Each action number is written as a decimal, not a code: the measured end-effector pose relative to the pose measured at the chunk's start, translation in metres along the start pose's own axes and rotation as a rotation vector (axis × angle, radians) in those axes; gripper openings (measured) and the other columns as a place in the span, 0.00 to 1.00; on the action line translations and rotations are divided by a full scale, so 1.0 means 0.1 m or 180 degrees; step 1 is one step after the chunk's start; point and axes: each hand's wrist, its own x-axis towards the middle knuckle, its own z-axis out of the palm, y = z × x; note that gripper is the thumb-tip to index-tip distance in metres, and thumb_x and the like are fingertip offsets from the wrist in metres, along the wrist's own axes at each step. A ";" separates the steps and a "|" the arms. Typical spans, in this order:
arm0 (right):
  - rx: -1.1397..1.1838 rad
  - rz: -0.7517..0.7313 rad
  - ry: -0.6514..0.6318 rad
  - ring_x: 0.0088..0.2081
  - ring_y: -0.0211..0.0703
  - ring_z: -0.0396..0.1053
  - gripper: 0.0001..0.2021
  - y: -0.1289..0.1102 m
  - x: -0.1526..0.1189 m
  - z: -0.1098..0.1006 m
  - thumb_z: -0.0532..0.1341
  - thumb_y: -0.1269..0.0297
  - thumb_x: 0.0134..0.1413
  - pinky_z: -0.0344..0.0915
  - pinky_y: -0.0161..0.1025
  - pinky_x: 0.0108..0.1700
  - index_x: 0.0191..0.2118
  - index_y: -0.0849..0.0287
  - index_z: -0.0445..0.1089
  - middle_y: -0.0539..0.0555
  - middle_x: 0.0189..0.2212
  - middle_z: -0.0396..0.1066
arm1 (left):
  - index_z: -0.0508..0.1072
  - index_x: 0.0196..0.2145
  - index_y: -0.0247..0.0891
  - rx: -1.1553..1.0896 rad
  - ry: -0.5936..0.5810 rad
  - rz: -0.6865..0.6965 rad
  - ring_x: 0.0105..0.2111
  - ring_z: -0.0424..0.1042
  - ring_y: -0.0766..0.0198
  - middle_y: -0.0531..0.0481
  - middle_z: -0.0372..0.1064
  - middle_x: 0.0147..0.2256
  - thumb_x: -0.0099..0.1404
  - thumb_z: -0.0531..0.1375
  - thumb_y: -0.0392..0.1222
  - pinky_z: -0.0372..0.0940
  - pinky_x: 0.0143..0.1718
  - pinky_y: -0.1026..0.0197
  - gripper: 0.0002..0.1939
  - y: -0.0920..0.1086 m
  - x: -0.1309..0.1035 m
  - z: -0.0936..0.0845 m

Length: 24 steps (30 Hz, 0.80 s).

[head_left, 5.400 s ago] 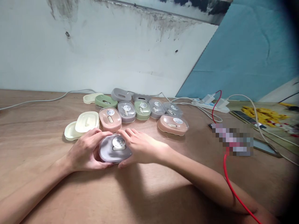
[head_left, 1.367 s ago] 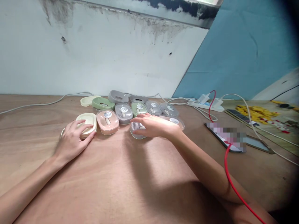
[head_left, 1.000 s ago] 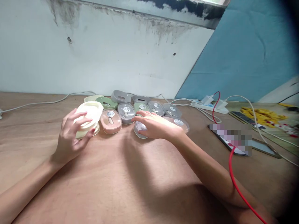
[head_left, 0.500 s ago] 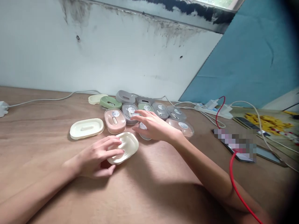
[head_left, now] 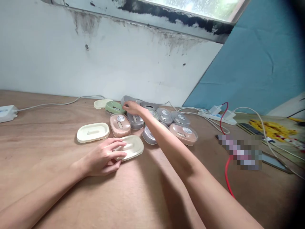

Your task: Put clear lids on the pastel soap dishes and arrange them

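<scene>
Wooden table [head_left: 59, 178]: smooth, brown, faintly grained; bears all the containers.
Near cream tray [head_left: 134, 149]: shallow, matte, oblong with rounded corners and a smaller oblong moulded at centre; lies in front of the pink container, partly covered by the left fingers.
Second cream tray [head_left: 92, 135]: similar in shape and finish; lies flat further left, apart from the first.
Back cream piece [head_left: 101, 104]: thin, rounded; lies near the wall, just beside the green cover.
Green cover [head_left: 111, 106]: opaque, domed, pierced by a dark slot.
Pink container [head_left: 121, 127]: squat, round-cornered, topped with glossy clear plastic and a round sticker [head_left: 120, 118].
Grey containers [head_left: 164, 117]: clear-topped too, clustered behind the right forearm.
Broad pink container [head_left: 184, 135]: oval, shiny on top; sits at the right of the group.
Left hand [head_left: 104, 158]: low over the table, loosely curled; grips the near tray's edge lightly, fingers apart on top, thumb at the rim.
Right hand [head_left: 132, 107]: stretched to the back row, fingers bent and close together, right beside the green cover; cannot tell whether touching or gripping.
</scene>
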 end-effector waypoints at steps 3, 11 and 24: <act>-0.0050 0.0080 -0.0079 0.49 0.49 0.73 0.18 0.05 0.11 0.08 0.62 0.56 0.66 0.73 0.52 0.50 0.56 0.60 0.69 0.58 0.53 0.71 | 0.77 0.50 0.42 0.0021 0.0034 -0.0034 0.59 0.66 0.48 0.41 0.71 0.56 0.62 0.61 0.32 0.69 0.56 0.44 0.18 -0.02 -0.01 0.01; -0.0190 0.0157 0.0430 0.57 0.57 0.65 0.17 0.05 -0.05 0.05 0.58 0.64 0.65 0.63 0.54 0.59 0.56 0.55 0.73 0.61 0.53 0.70 | 0.77 0.50 0.43 0.0048 0.0117 -0.0016 0.57 0.68 0.49 0.41 0.71 0.55 0.64 0.62 0.33 0.71 0.54 0.45 0.17 -0.03 0.02 0.05; 0.0306 -0.1297 0.0302 0.42 0.45 0.65 0.29 -0.61 -1.65 -0.56 0.52 0.64 0.71 0.69 0.44 0.48 0.73 0.42 0.49 0.55 0.48 0.66 | 0.79 0.42 0.44 -0.0764 0.0316 0.0024 0.58 0.71 0.52 0.44 0.75 0.54 0.64 0.65 0.35 0.70 0.58 0.48 0.09 -0.02 0.01 0.07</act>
